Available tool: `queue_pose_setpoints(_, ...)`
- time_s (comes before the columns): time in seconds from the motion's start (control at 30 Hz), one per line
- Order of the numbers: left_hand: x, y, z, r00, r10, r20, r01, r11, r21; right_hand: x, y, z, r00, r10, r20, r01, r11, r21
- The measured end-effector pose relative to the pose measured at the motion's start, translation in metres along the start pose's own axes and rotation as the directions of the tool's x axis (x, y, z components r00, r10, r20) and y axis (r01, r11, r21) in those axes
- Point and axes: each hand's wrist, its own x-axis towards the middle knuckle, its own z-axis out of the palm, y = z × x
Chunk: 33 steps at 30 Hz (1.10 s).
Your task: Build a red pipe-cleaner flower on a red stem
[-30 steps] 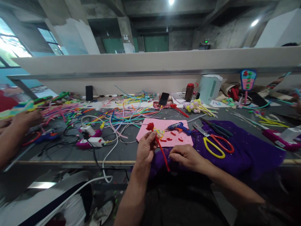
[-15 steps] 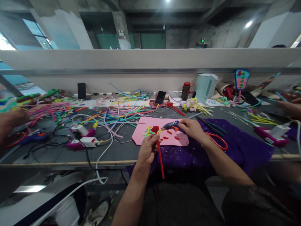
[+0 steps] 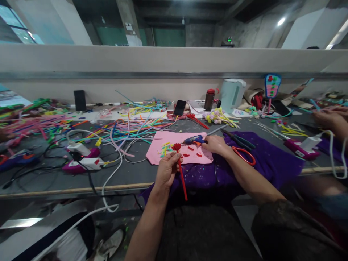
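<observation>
My left hand (image 3: 168,168) is closed around a red pipe-cleaner flower (image 3: 176,147), gripping it just under the bloom. Its long red stem (image 3: 183,183) hangs down past the table edge. A blue glue gun (image 3: 193,139) with an orange trigger is in my right hand (image 3: 216,145), its nozzle pointing left, close beside the bloom. Whether the two touch is too small to tell. Beneath lies a pink sheet (image 3: 153,154) carrying small yellow and green bits (image 3: 166,148) and several red snippets (image 3: 190,148).
Pliers (image 3: 240,139) and red-handled scissors (image 3: 246,156) lie right, on purple cloth (image 3: 272,159). Another red flower (image 3: 198,121), a phone (image 3: 179,107), a bottle (image 3: 209,99) and a kettle (image 3: 232,95) stand behind. Loose pipe cleaners (image 3: 133,127) and power strips (image 3: 73,166) fill the left. Another person's hand (image 3: 328,121) works right.
The view has shifted, so the table appears slightly left and higher. The glue gun's nozzle is a little nearer the bloom. A co-worker's hand at far left has mostly left the view.
</observation>
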Motion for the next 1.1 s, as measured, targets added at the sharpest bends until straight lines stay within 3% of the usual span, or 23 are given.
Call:
queue_pose_setpoints(0.27, 0.002, -0.004, 0.002, 0.998, 0.03, 0.049, -0.035, 0.996, 0.086, 0.007, 0.008, 0.0, 0.986, 0.092, -0.142, -0.067, 0.982, 0.177)
queue_pose_setpoints(0.43, 0.001, -0.002, 0.001, 0.998, 0.032, 0.045, -0.035, 0.997, 0.067, 0.005, 0.016, -0.001, 0.928, 0.159, -0.338, -0.03, 0.933, 0.358)
queue_pose_setpoints(0.5, 0.0, -0.001, 0.0, 0.999, 0.012, 0.042, -0.014, 0.999, 0.046, 0.002, 0.017, -0.002, 0.868, 0.22, -0.445, 0.098, 0.802, 0.589)
queue_pose_setpoints(0.57, -0.001, 0.001, -0.002, 0.999, -0.008, 0.034, 0.007, 1.0, 0.004, -0.001, 0.016, -0.003, 0.822, 0.292, -0.489, 0.281, 0.54, 0.793)
queue_pose_setpoints(0.63, -0.002, 0.002, -0.004, 0.999, -0.02, 0.028, 0.022, 0.998, -0.059, -0.006, 0.013, -0.006, 0.836, 0.299, -0.461, 0.373, 0.308, 0.875)
queue_pose_setpoints(0.7, -0.002, 0.003, -0.007, 0.999, -0.027, 0.026, 0.03, 0.993, -0.11, -0.014, 0.008, -0.01, 0.881, 0.241, -0.408, 0.375, 0.171, 0.911)
queue_pose_setpoints(0.8, -0.002, 0.003, -0.009, 0.999, -0.023, 0.023, 0.026, 0.99, -0.141, -0.027, 0.001, -0.018, 0.941, 0.112, -0.319, 0.319, 0.015, 0.948)
queue_pose_setpoints(0.93, -0.002, 0.003, -0.009, 1.0, -0.016, 0.014, 0.018, 0.99, -0.14, -0.039, -0.003, -0.027, 0.974, -0.034, -0.222, 0.214, -0.164, 0.963)
queue_pose_setpoints(1.0, -0.003, 0.003, -0.008, 0.999, -0.034, 0.014, 0.036, 0.99, -0.139, -0.042, -0.004, -0.029, 0.98, -0.106, -0.167, 0.142, -0.209, 0.967)
queue_pose_setpoints(1.1, -0.005, 0.005, -0.006, 0.998, -0.056, 0.025, 0.059, 0.987, -0.151, -0.045, -0.005, -0.03, 0.981, -0.144, -0.133, 0.101, -0.209, 0.973)
